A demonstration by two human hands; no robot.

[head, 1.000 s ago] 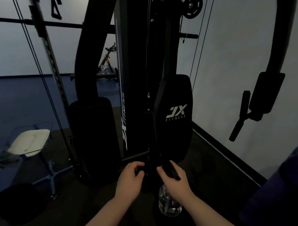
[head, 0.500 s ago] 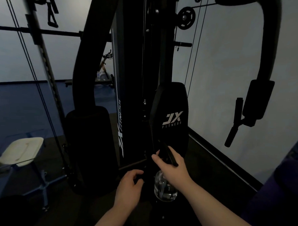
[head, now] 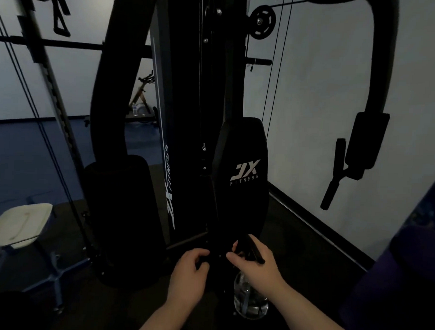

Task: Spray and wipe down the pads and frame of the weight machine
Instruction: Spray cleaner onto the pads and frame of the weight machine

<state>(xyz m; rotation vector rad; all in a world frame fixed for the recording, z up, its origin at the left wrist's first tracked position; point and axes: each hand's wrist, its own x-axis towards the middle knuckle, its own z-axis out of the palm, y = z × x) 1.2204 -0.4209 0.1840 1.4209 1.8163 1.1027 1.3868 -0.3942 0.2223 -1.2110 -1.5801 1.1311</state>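
The weight machine's black frame column [head: 186, 114] rises in the middle, with the JX Fitness back pad [head: 240, 178] in front of it. A thick arm pad [head: 121, 211] hangs on the left. On the right hangs a smaller arm pad [head: 367, 140] with a handle [head: 333, 173]. My right hand [head: 257, 267] grips the black trigger head of a clear spray bottle [head: 250, 299] just below the back pad. My left hand [head: 188, 272] is beside it, its fingers curled round something dark, seemingly a cloth.
A white stool seat [head: 19, 222] on a metal foot stands at the left. Cables and a pulley [head: 262, 20] run along the frame. The wall and its baseboard [head: 315, 232] close in on the right. A dark purple shape [head: 405, 270] fills the lower right corner.
My right hand lifted the spray bottle toward the pad's lower edge, then came back down level with my left hand. The view tilted up a little.
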